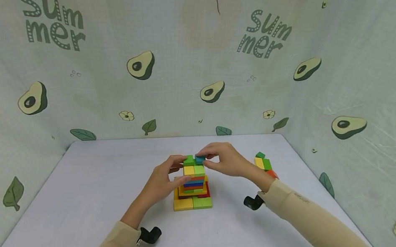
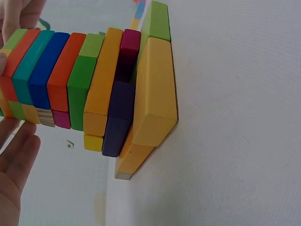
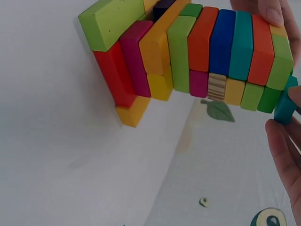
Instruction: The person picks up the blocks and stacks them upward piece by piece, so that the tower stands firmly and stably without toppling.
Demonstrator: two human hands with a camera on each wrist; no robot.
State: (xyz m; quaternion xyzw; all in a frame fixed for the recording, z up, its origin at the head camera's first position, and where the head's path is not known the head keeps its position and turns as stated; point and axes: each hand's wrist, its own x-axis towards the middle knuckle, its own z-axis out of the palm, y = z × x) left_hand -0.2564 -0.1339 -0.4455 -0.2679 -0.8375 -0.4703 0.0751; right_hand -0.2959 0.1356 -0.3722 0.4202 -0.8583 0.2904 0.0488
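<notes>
A stepped tower of coloured wooden blocks (image 1: 194, 185) stands on the table, wide at its base and narrow above. My left hand (image 1: 164, 179) holds the tower's upper layers from the left, thumb at the near face and fingers behind. At the top right, my right hand (image 1: 224, 160) pinches a teal block (image 1: 200, 160) between thumb and fingers. That block touches the top layer in the right wrist view, beside a dark green block (image 3: 269, 99). A green block (image 1: 188, 160) sits at the top left, near my left fingertips.
To the right of the tower, partly behind my right forearm, lie several loose blocks (image 1: 259, 163), yellow, green and orange-red. The white table (image 1: 115, 185) meets a printed cloth backdrop (image 1: 181, 113) at the back and sides.
</notes>
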